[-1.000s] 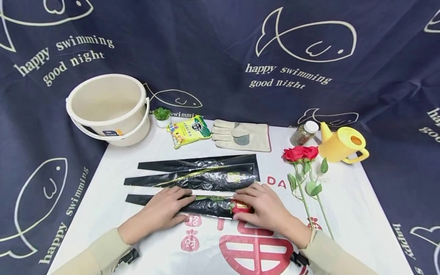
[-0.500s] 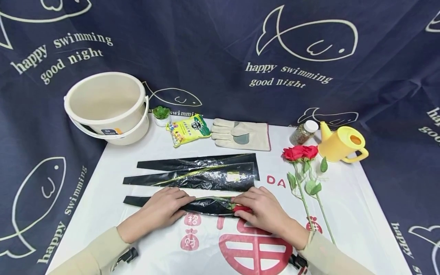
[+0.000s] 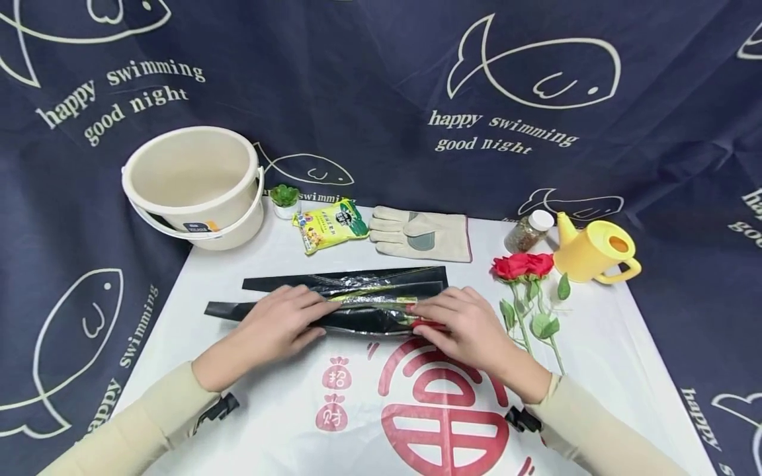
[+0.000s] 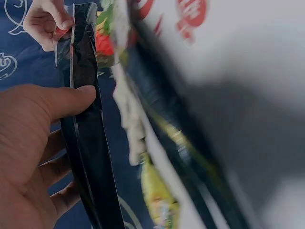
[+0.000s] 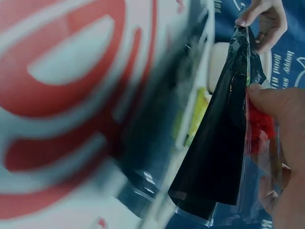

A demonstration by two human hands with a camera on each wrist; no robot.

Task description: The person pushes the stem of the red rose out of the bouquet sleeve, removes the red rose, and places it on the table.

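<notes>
A black flower sleeve [image 3: 363, 320] with a clear front is raised off the table, its narrow end to the left. Inside it shows a red rose [image 5: 259, 126] at the wide right end. My left hand [image 3: 282, 324] pinches the sleeve's narrower half, thumb across the near side and fingers behind, as the left wrist view shows. At the flower end, my right hand [image 3: 464, 327] grips the sleeve between thumb and fingers. Behind, another black sleeve [image 3: 280, 283] lies flat on the table, and a further one beside it is mostly covered by the raised sleeve.
Two loose red roses [image 3: 524, 266] lie at right, near a yellow watering can [image 3: 589, 251] and a white-capped jar [image 3: 526, 233]. Along the back are a work glove [image 3: 419, 233], a yellow packet [image 3: 333, 226], a small potted plant [image 3: 285, 201] and a cream bucket [image 3: 193, 192].
Both hands have lifted the sleeved rose off the table and moved it away from the body, so that it now overlaps the middle sleeve in the head view.
</notes>
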